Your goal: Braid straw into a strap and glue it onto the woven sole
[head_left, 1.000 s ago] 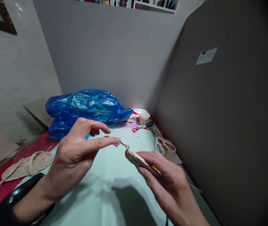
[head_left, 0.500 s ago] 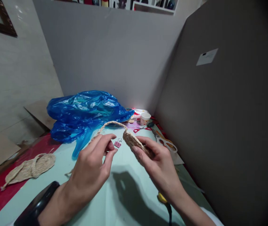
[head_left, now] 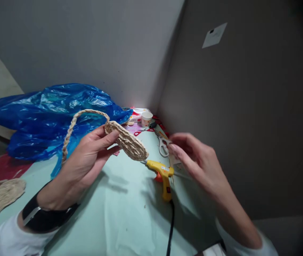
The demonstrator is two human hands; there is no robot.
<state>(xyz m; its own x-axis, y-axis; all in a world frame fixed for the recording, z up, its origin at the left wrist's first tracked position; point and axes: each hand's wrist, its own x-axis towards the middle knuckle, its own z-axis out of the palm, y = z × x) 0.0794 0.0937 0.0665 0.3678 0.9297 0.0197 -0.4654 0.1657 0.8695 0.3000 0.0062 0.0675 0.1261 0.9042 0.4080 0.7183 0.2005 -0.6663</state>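
Note:
My left hand (head_left: 84, 156) pinches an oval coil of braided straw (head_left: 127, 140) between thumb and fingers, with the flat coiled face towards me. From its upper end a loose straw braid (head_left: 72, 122) arches over and down behind my left hand. My right hand (head_left: 199, 160) is raised at the right, holding nothing, its thumb and curled fingers a little apart. Just left of and below it, a yellow glue gun (head_left: 164, 174) with a black cord (head_left: 171, 227) points its nozzle leftward, beneath the coil's lower end. White-handled scissors (head_left: 163, 146) show beside my right fingertips.
A straw slipper shape (head_left: 4, 197) lies at the far left. A blue plastic bag (head_left: 60, 106) fills the back left. Near the back stand a paper cup (head_left: 146, 119) and red-handled scissors (head_left: 138, 133). A dark partition (head_left: 236, 106) bounds the right side.
The straw coil has passed from my right hand into my left. My right hand has moved away to the right. The view has turned rightward and the glue gun is now in plain sight.

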